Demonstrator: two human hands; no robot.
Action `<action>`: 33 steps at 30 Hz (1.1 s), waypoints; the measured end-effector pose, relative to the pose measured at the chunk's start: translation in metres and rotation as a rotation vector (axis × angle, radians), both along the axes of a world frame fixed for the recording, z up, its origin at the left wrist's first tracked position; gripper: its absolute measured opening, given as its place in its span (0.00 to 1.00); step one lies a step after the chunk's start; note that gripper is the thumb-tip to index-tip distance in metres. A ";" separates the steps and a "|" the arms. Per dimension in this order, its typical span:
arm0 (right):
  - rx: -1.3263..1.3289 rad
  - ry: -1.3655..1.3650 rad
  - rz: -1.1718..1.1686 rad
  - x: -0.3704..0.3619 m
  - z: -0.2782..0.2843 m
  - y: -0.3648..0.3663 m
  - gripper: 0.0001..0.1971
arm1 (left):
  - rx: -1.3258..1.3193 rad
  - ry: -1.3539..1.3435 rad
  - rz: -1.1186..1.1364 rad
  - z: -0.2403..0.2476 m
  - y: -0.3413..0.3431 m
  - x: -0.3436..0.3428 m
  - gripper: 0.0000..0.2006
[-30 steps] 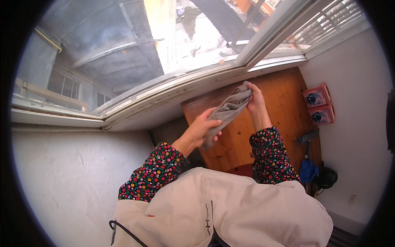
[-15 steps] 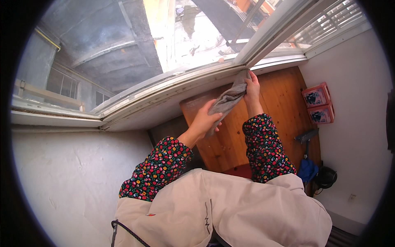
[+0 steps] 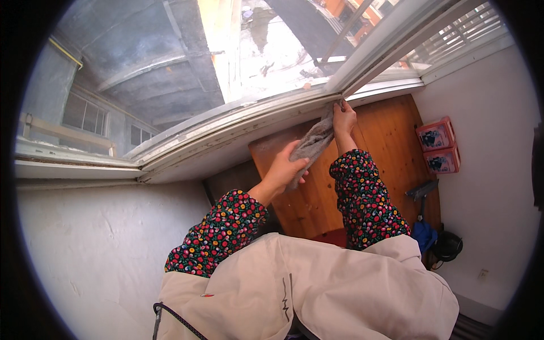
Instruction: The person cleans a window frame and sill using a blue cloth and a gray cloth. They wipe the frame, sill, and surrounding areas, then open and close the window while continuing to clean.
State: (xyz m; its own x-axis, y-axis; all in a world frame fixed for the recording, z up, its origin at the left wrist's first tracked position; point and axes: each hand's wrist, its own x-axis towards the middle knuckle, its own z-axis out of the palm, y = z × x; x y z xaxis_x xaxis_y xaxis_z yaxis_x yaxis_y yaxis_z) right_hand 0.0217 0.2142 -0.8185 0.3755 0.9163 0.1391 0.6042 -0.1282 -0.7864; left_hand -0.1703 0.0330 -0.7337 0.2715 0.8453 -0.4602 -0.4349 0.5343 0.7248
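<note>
A bunched grey cloth [image 3: 316, 140] stretches slantwise between my two hands, in front of the window sill. My left hand [image 3: 285, 168] is closed round its lower end, and a bit of cloth hangs below the fingers. At the upper end, my right hand [image 3: 344, 120] pinches the cloth against the bottom track of the white window frame [image 3: 238, 117], near the upright where two panes meet. The fingertips of the right hand are partly hidden by the cloth and the hand itself.
Below the sill stands a wooden table [image 3: 385, 136]. Two pink boxes [image 3: 437, 144] sit at its right edge by the white wall. A black stand [image 3: 421, 190], a blue item [image 3: 423, 235] and a round black object [image 3: 449, 246] are at the lower right.
My right hand has turned, its fingers now curled down more tightly on the cloth by the frame. The left hand has shifted slightly, still gripping the lower end.
</note>
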 end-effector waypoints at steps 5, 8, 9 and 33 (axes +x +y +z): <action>-0.078 -0.418 0.114 -0.010 0.030 -0.015 0.19 | -0.018 -0.022 -0.003 -0.003 0.000 -0.002 0.30; -0.098 -0.490 0.198 -0.022 0.044 -0.024 0.16 | 0.007 -0.042 -0.025 -0.004 -0.002 -0.004 0.29; -0.104 -0.519 0.220 -0.028 0.047 -0.027 0.15 | -0.017 -0.015 -0.029 -0.004 -0.004 -0.005 0.29; -0.136 -0.467 0.719 -0.042 0.063 -0.018 0.14 | 0.019 -0.070 0.055 0.003 -0.023 -0.019 0.29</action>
State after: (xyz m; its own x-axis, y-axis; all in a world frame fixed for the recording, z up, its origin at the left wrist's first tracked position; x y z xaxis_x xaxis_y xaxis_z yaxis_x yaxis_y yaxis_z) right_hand -0.0205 0.1965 -0.7558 -0.3695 0.9292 0.0069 0.8318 0.3340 -0.4433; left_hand -0.1897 0.0097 -0.7309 0.2552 0.8684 -0.4252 -0.5136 0.4943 0.7014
